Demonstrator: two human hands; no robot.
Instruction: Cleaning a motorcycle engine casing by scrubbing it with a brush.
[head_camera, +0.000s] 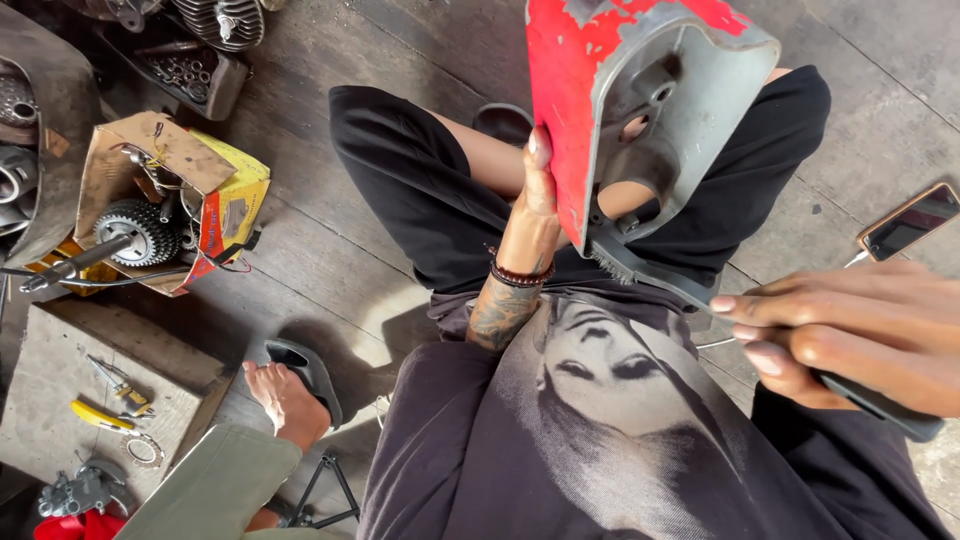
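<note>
Head view: your left hand (537, 195) grips the edge of a red-painted grey metal cover (640, 110), fingers hidden behind it, only the thumb showing. The cover stands upright over your lap, its top cut off by the frame. Your right hand (850, 335) is closed round a dark-handled brush (640, 268), bristles touching the cover's lower rim; the handle end is half hidden. A phone (910, 220) lies on the floor nearby.

My metal cover (640, 110) is chipped red over bare grey. My shorts (420, 190) are black, my T-shirt (600, 420) dark grey with a pale printed face, my wrist beads (515, 275) dark brown. The cardboard box (225, 200) is yellow and red.
</note>
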